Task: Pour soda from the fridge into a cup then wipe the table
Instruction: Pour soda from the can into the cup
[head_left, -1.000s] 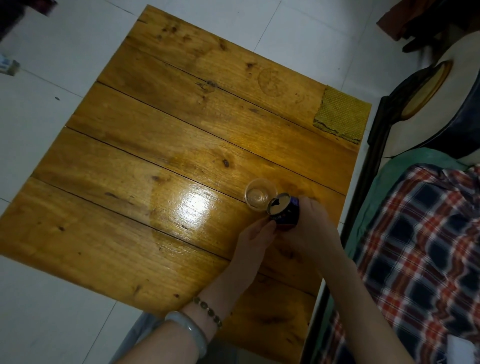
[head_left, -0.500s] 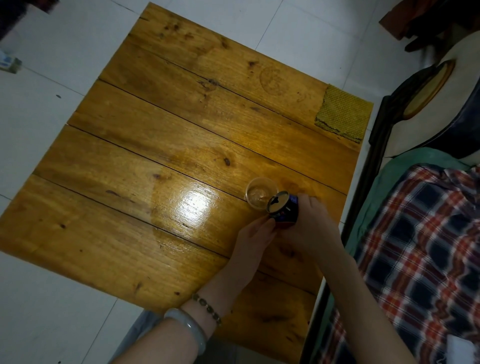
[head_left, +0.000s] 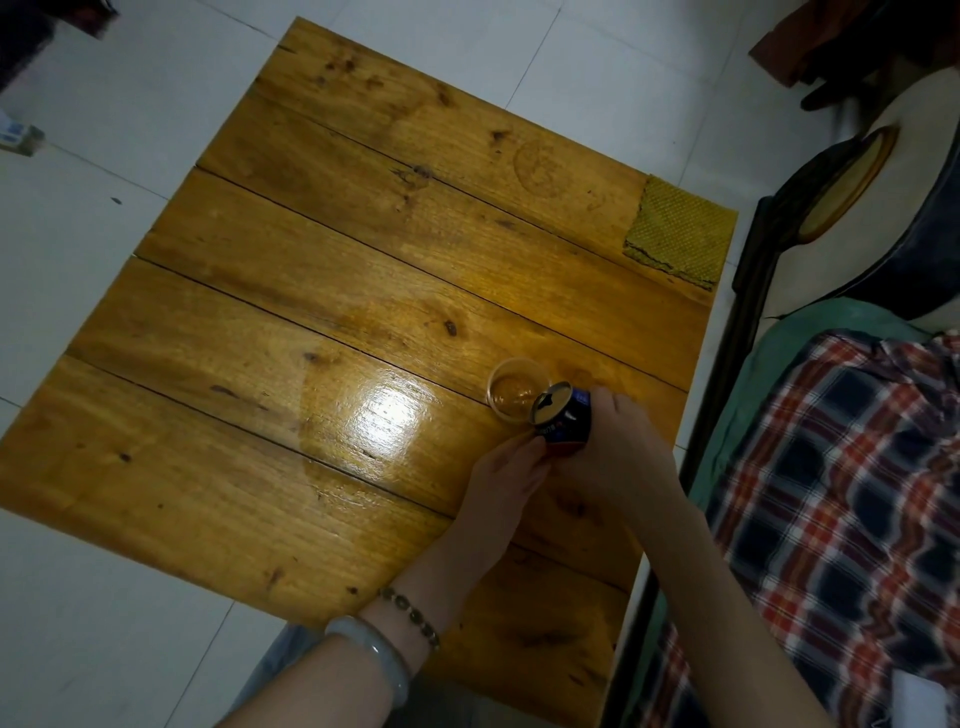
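A dark blue soda can (head_left: 565, 421) is tilted with its open top over the rim of a small clear cup (head_left: 511, 387) standing on the wooden table (head_left: 322, 291). The cup holds some amber liquid. My right hand (head_left: 618, 441) grips the can from the right side. My left hand (head_left: 506, 475) lies with straight fingers against the can's lower left side, just in front of the cup. A yellow-green wiping cloth (head_left: 678, 234) lies flat at the table's far right corner.
White tiled floor (head_left: 104, 218) surrounds the table on the left and far sides. A dark bed frame edge (head_left: 727, 364) runs close along the table's right side, with green bedding and a plaid cloth (head_left: 852, 493). A small box (head_left: 18, 136) sits on the floor far left.
The can has tipped further toward the cup, its mouth now over the rim. Both hands stay in nearly the same place.
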